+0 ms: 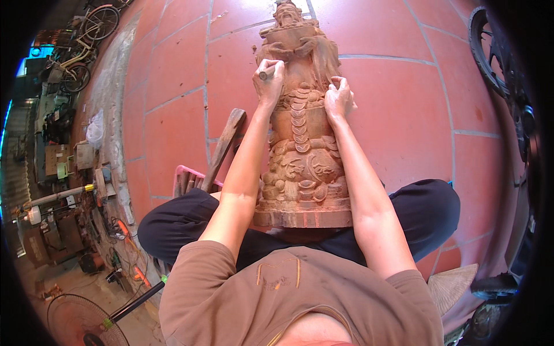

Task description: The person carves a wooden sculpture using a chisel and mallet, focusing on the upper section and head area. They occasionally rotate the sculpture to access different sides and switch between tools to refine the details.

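A reddish-brown carved wooden figure (300, 128) is laid face up on the red tiled floor (392, 104), bearded head pointed away, base set between the crossed legs (427, 213). A short cylindrical tool (264, 75) is gripped by the left hand (270, 83) at the figure's left edge; its working end is hidden. The right hand (339, 101) is held with fingers curled at the opposite edge; whether anything is pinched there cannot be told.

Close by: the space beside the left forearm is taken up by a slanted wooden bar (222, 153) and a pink basket (190, 170) with wooden pieces in it. A tan fan-shaped piece (453, 284) is seen near the right elbow side.

Farther left: a bicycle (77, 57), a white plastic bag (95, 131), orange-handled equipment (123, 226) and a caged electric fan (69, 323), all amid clutter. Far right: a dark wheel (478, 55).

Markings: a small mark (277, 282) is borne on the chest of the brown shirt (323, 282); too blurred to be read.
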Available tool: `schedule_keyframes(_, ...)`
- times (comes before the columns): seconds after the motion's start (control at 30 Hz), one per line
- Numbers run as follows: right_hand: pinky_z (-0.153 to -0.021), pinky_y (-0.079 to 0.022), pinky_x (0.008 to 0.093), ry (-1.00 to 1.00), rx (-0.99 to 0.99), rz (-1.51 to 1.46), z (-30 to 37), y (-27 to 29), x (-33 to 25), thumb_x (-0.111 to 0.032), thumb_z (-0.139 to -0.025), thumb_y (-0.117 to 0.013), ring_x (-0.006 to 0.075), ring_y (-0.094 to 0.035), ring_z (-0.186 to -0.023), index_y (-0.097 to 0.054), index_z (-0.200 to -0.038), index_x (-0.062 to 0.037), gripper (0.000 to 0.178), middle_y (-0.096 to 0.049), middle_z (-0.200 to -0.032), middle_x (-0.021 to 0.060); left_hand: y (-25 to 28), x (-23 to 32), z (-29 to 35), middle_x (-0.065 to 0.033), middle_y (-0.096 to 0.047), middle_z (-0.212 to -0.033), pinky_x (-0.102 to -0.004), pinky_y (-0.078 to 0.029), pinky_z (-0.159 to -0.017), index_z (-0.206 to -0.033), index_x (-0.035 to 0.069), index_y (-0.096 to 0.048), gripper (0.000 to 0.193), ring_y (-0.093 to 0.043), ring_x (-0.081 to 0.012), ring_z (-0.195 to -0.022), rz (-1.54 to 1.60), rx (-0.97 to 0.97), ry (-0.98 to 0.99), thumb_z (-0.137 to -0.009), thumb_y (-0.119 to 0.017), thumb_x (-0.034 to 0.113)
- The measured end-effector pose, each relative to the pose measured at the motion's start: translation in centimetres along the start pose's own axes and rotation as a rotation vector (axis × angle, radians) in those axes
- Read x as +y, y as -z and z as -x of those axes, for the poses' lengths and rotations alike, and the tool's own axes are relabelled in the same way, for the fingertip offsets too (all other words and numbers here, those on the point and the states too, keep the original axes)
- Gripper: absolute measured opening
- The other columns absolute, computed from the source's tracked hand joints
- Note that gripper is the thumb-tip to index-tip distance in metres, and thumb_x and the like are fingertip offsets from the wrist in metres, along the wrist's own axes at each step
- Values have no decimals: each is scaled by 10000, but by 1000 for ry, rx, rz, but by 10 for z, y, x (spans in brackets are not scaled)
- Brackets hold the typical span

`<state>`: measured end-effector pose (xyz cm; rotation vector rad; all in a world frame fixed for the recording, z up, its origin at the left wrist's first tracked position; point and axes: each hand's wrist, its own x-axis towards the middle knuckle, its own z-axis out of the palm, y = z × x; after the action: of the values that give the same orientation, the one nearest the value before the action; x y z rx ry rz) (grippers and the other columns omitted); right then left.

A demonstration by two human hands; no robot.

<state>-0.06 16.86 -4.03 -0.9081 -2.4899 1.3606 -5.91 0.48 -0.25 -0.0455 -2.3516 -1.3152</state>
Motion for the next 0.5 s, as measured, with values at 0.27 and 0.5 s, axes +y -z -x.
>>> schedule_keyframes(0.27,-965,-285,563,3,-6,4,1,1,-2,-164,-860,-588,232,-522,-1154,-589,-1058,-197,201,-644,-1136,-11,19,6,-11,-24,-659,-707,-266,-463,-562,-803,22,-646,222,-583,-95,-602,359,62,222,-872,-661,232)
schedule_keyframes(0.5,-959,-283,552,-21,-20,7,2,5,-5,-155,-858,-581,227,-516,-1161,-592,-1067,-202,214,-644,-1136,-3,3,10,-18,-41,-650,-719,-250,-479,-559,-799,32,-610,214,-593,-91,-614,468,86,337,-876,-690,215)
